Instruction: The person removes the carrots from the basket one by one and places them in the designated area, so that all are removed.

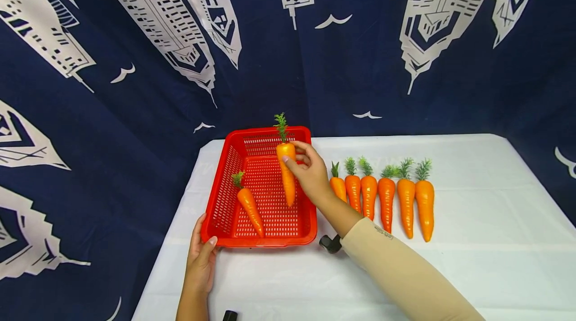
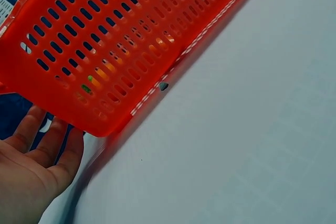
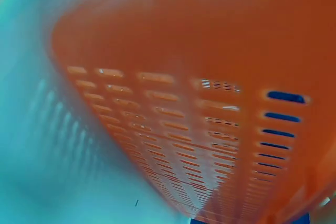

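Note:
A red plastic basket (image 1: 261, 242) with slotted walls stands on the left part of the white table. My left hand (image 1: 201, 263) grips its near left corner, thumb over the rim and fingers along the outside; the left wrist view shows these fingers (image 2: 67, 161) against the basket wall (image 2: 121, 24). Over the basket's right half, my right hand (image 1: 310, 171) pinches an orange carrot (image 1: 288, 176) with a green top pointing away from me. Another carrot (image 1: 250, 211) lies on the basket floor, to the left. The right wrist view shows only the basket's side (image 3: 184, 103), not the hand.
Several carrots (image 1: 406, 206) lie in a row to the right of the basket, tops toward the back; my right forearm partly covers the leftmost ones. A dark blue cloth (image 1: 360, 71) with white building prints hangs behind the white table (image 1: 486, 201).

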Demonstrator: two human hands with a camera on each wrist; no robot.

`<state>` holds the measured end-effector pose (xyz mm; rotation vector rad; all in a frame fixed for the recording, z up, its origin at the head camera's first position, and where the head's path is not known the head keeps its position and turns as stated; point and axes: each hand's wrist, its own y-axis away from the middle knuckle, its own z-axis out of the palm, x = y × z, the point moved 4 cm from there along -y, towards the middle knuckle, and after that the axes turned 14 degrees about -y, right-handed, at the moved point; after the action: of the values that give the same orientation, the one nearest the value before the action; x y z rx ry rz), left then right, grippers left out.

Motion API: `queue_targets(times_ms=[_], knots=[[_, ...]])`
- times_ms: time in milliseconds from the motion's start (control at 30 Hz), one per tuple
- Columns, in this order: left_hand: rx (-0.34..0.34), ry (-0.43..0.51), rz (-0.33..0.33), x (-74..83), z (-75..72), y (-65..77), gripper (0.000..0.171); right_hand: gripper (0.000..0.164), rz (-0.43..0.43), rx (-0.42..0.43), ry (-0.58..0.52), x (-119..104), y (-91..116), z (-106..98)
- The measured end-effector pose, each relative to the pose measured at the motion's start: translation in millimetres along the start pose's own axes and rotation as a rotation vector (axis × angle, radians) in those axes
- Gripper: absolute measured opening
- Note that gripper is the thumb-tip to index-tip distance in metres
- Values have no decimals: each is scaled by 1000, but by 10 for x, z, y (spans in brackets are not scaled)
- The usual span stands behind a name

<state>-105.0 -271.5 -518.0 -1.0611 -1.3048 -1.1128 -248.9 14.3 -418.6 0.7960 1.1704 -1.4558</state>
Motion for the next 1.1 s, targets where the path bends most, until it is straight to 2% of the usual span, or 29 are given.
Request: queue_targets(times_ms=[200, 567, 1100], knots=[[17, -10, -12, 3, -10, 2, 65, 47, -54, 0, -21, -91, 70, -61], [12, -18, -10, -5, -11, 6, 65, 49, -52, 33, -92, -239, 206, -245], [10, -12, -5, -4, -8, 5, 65, 50, 3, 90, -23, -227, 306, -649]])
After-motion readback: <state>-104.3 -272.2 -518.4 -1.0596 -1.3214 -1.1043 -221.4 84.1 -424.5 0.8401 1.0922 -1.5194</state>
